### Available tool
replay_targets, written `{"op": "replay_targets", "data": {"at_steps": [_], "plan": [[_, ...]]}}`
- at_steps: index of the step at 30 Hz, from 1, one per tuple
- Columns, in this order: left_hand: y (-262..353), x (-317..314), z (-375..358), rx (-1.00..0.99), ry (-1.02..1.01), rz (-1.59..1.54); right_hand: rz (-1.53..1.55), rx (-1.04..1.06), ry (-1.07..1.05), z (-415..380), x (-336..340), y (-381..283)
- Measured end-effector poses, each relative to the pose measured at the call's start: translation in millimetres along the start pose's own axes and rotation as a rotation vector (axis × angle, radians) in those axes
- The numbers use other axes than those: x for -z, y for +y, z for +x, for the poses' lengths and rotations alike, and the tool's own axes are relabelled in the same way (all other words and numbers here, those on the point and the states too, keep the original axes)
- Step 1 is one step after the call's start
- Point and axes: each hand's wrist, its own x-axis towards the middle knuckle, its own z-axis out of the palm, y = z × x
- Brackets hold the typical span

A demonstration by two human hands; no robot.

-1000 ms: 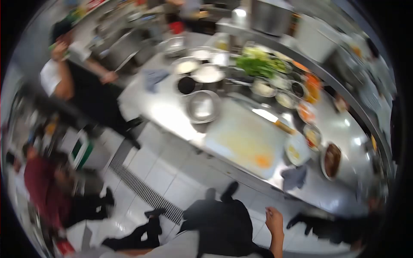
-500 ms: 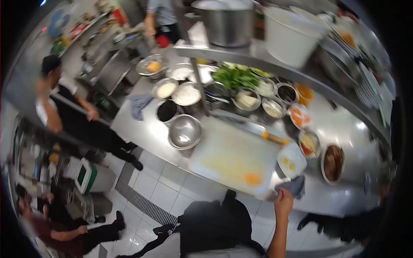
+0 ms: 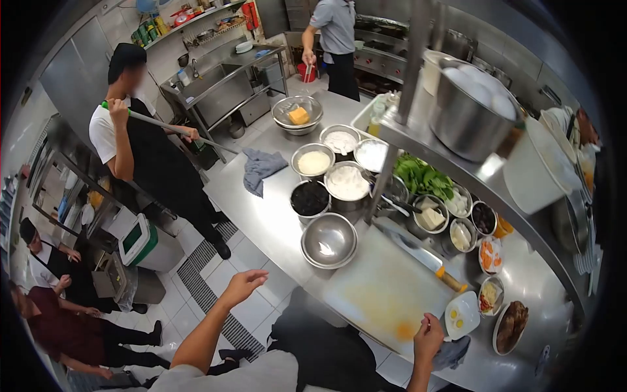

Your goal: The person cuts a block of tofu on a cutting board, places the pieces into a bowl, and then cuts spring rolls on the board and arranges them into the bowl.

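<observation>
My left hand point(image 3: 244, 287) is stretched out over the floor, left of the counter's front edge, with its fingers extended and nothing in it. My right hand point(image 3: 429, 336) is raised beside the near right corner of the white cutting board point(image 3: 372, 277). Its fingers are curled together and I see nothing in them. Just right of it lies a grey-blue cloth point(image 3: 452, 354), apart from the fingers. A large knife point(image 3: 418, 251) with a yellow handle rests along the board's far side. Close by stands a white dish point(image 3: 462, 315) with two egg yolks. An empty steel bowl point(image 3: 329, 240) sits left of the board.
Bowls of white powder point(image 3: 347, 181), dark pieces point(image 3: 309, 198), butter point(image 3: 431, 214) and leafy greens point(image 3: 423, 178) line the counter. Overhead, a steel shelf point(image 3: 483, 171) carries a pot of eggs point(image 3: 473, 111). One person point(image 3: 150, 130) holds a pole at left; other people stand farther off.
My left hand has come into view at the front. My right hand has let go of the grey-blue cloth and risen. The view has swung left, and the person at left now holds a pole.
</observation>
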Motion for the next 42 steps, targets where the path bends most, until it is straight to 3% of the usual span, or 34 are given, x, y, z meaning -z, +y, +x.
{"op": "replay_targets", "data": {"at_steps": [4,5,8,10,13,17,20,23,28,30,31,33,34,35,37,40,42], "plan": [[12.8,46.0,95.9,-0.160,0.052,0.051,-0.050,-0.124,0.132,-9.8,-23.4,-35.5],[18.2,59.9,122.3,-0.191,0.072,0.084,-0.062,-0.263,0.096,-15.4,-31.0,-44.4],[15.5,102.9,210.2,-0.367,0.166,0.187,-0.117,-0.345,0.092,-30.5,-72.3,-61.7],[32.6,124.8,256.2,-0.368,0.227,0.058,-0.065,-0.398,0.124,-37.7,-103.5,-70.4],[16.4,144.5,345.4,-0.546,0.331,0.296,0.019,-0.463,0.218,-58.6,-149.0,-65.9],[-18.0,141.9,402.1,-0.413,0.371,0.496,-0.197,-0.554,0.321,-67.2,-176.9,-68.4],[-33.7,124.0,408.2,-0.482,0.580,0.472,-0.298,-0.564,0.379,-65.8,-181.9,-77.1],[-39.3,109.0,391.3,-0.504,0.643,0.365,-0.383,-0.598,0.398,-60.4,-186.2,-91.0],[-49.2,104.9,325.0,-0.543,0.588,0.382,-0.346,-0.598,0.370,-62.3,-186.6,-85.7],[-69.5,111.2,312.1,-0.577,0.570,0.484,-0.071,-0.486,0.485,-71.0,-186.6,-83.1],[-72.6,110.5,311.3,-0.539,0.566,0.456,0.008,-0.536,0.441,-79.9,-177.0,-87.0],[-78.2,107.8,319.8,-0.476,0.538,0.447,-0.176,-0.546,0.504,-97.4,-163.5,-96.5],[-78.3,103.7,320.7,-0.476,0.549,0.491,-0.095,-0.664,0.560,-101.0,-152.9,-99.4],[-91.6,103.4,328.0,-0.497,0.544,0.553,-0.200,-0.773,0.573,-100.0,-136.2,-104.4],[-90.9,102.4,325.2,-0.516,0.573,0.638,-0.313,-0.828,0.605,-105.2,-106.7,-87.7],[-99.9,107.0,325.4,-0.595,0.510,0.547,-0.306,-0.731,0.643,-107.3,-74.3,-47.4],[-96.3,114.8,312.9,-0.570,0.461,0.376,-0.242,-0.643,0.559,-83.2,-56.7,-42.8]]}}
